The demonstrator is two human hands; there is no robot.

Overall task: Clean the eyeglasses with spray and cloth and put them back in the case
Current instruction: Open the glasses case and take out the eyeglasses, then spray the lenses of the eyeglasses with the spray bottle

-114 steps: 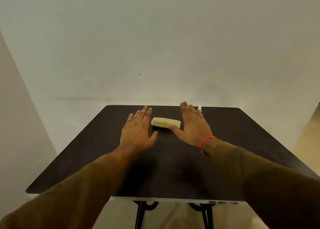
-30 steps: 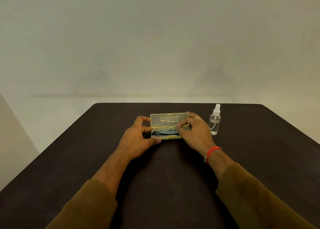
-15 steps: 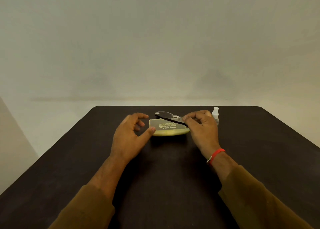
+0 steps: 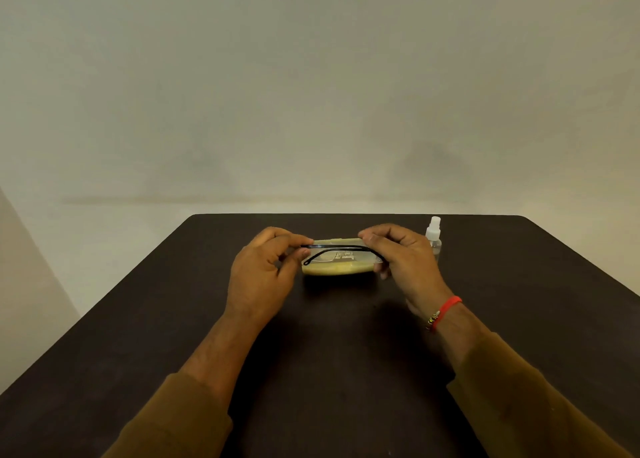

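The eyeglasses (image 4: 334,248), thin black arms and clear lenses, hang just above the yellow case (image 4: 337,268), held by both ends. My left hand (image 4: 261,274) pinches the left end, my right hand (image 4: 403,262) pinches the right end. The case lies with its lid down on the dark table (image 4: 311,346), between my hands. A small clear spray bottle (image 4: 433,237) with a white nozzle stands upright just right of my right hand. No cloth is in view.
The table's far edge runs just behind the case and bottle, with a plain pale wall beyond. Brown sleeves cover both forearms, and a red band circles my right wrist (image 4: 446,310).
The case was open with the glasses inside; my right hand lifted them out and the lid came down. My left hand has now taken hold of the left end.
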